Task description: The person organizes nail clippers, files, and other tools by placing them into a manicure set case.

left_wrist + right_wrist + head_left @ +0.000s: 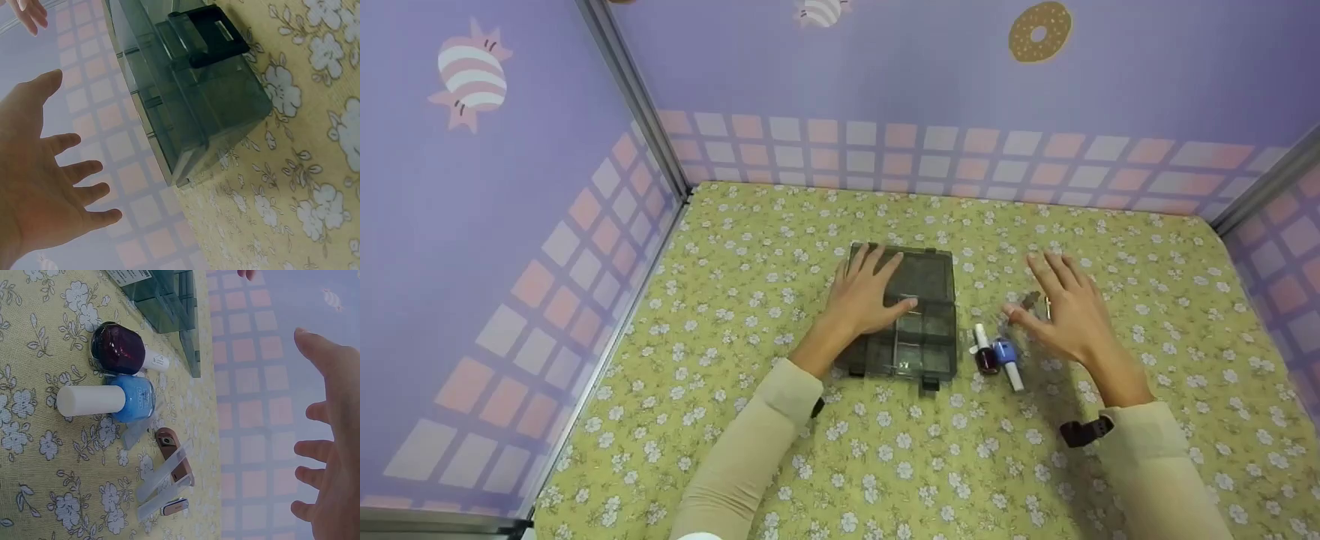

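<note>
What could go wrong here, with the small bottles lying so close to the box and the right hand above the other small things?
1. The dark red bottle and the blue bottle lie on their sides by the grey box; a nudge might roll them.
2. The right hand hovers open over thin clear pieces; these look hard to see and may get knocked.
3. The left hand rests on the box, which may slide on the cloth.

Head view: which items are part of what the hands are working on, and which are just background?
In play:
- grey compartment box, under the left hand
- dark red polish bottle
- blue polish bottle
- small clear and brown pieces, below the right hand

Background:
- floral cloth
- purple walls
</note>
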`<state>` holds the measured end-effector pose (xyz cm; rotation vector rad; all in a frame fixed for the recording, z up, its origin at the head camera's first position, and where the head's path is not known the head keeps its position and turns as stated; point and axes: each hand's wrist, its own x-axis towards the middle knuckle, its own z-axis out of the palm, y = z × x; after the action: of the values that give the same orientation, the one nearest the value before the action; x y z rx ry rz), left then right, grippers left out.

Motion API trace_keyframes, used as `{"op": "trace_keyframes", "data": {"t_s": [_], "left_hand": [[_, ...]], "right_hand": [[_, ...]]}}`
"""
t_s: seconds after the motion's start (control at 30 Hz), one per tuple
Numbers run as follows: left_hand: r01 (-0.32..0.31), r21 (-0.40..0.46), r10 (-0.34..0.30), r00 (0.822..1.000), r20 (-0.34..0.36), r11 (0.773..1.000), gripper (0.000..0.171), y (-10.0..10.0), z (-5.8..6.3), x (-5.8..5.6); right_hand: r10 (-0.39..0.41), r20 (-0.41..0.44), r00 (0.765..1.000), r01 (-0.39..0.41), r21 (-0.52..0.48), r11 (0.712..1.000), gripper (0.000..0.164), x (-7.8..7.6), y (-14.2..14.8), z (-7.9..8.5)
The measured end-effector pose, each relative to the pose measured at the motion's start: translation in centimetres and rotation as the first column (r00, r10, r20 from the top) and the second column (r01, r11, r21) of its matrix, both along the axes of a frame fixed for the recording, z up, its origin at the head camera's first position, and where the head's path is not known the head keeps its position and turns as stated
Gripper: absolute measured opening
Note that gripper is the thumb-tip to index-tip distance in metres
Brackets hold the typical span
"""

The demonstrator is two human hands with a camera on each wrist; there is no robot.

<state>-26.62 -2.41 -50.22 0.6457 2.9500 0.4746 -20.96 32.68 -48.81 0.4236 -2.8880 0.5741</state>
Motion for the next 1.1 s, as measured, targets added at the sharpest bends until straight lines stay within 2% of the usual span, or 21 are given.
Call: {"op": "trace_keyframes", "data": {"t_s": [0.2, 0.4, 0.5, 0.67, 0.87, 0.97, 1.1], "left_hand": [[0.008, 0.107, -0.010, 1.000, 0.019, 0.994, 0.081, -1.4, -0.9, 0.0], [-0.012, 0.222, -0.001, 0.998, 0.056, 0.975, 0.075, -3.9, -2.2, 0.0], [-0.040, 0.272, 0.016, 0.996, 0.089, 0.962, 0.072, -5.1, -3.0, 0.2], [-0.085, 0.371, 0.033, 0.989, 0.145, 0.925, 0.073, -6.6, -4.1, 0.6], [-0.110, 0.481, 0.017, 0.981, 0.193, 0.870, 0.075, -7.4, -4.7, 0.7], [-0.121, 0.502, 0.006, 0.975, 0.224, 0.856, 0.076, -7.7, -4.9, 0.9], [-0.161, 0.518, 0.000, 0.955, 0.297, 0.840, 0.073, -8.0, -5.1, 1.2]], "right_hand": [[0.026, 0.026, 0.999, -0.023, -0.106, 0.994, 0.086, 0.5, 0.3, -0.8], [0.031, 0.067, 0.997, -0.016, -0.212, 0.977, 0.080, 1.6, 0.8, -2.4], [0.041, 0.116, 0.992, -0.010, -0.255, 0.967, 0.079, 2.2, 0.9, -3.4], [0.053, 0.204, 0.978, 0.008, -0.288, 0.958, 0.077, 3.0, 0.8, -5.2], [0.078, 0.204, 0.976, -0.009, -0.319, 0.948, 0.067, 3.6, 0.2, -7.2], [0.079, 0.201, 0.976, -0.014, -0.307, 0.952, 0.063, 3.9, 0.0, -8.0], [0.072, 0.201, 0.977, -0.011, -0.290, 0.957, 0.058, 4.0, -0.1, -8.4]]}}
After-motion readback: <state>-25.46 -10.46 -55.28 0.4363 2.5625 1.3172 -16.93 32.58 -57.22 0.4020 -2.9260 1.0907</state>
